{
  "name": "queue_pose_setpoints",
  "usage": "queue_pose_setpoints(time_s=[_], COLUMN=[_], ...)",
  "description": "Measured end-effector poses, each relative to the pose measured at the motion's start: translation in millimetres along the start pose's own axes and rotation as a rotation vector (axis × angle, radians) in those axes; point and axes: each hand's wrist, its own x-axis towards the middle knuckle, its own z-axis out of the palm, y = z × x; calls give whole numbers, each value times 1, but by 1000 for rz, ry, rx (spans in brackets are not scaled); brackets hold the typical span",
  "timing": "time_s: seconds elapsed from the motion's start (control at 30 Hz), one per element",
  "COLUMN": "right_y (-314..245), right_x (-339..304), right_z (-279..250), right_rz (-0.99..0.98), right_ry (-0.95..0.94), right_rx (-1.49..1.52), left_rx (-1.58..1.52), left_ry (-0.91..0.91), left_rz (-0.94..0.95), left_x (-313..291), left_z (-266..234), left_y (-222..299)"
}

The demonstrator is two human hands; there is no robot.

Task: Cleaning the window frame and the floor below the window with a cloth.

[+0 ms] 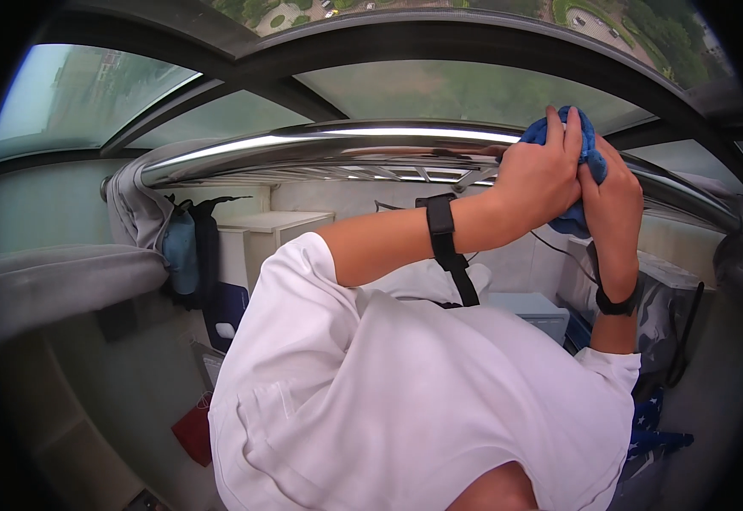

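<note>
A bunched blue cloth (589, 134) is wrapped round the polished metal rail (329, 143) at the right of the head view. My left hand (535, 183) presses on it from the left, two fingers stretched over the top of the fabric. From the right my right hand (614, 198) grips the same cloth, partly hidden by its own fingers. A lower fold of the cloth hangs beneath the rail between my wrists. Black straps circle both wrists, the left one with a loose tail.
Beyond the rail are dark-framed windows (465, 89). Grey fabric (124, 204) drapes the rail's left end, beside hanging blue and black items (186, 251). White cabinets (273, 223), a light-blue box (529, 311) and a starred blue cloth (653, 434) stand or lie lower down.
</note>
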Motion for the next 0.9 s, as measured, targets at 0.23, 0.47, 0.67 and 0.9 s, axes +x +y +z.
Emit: queue_pose_setpoints(time_s=[0.23,0.47,0.67,0.9], right_y=[-5,-38,-92,-187], right_x=[-2,5,13,25], right_z=[0,17,41,94], right_rz=[101,28,-28,-152], right_ry=[5,-27,-56,-62], right_rx=[-134,-153,-131,-72], left_rx=[60,211,190,-16], left_ry=[63,-1,-18,-46], left_rz=[177,227,204,-31], left_x=[-4,-23,-47,-97], left_z=[8,-19,-48,-106], left_y=[-11,-44,-91,-173])
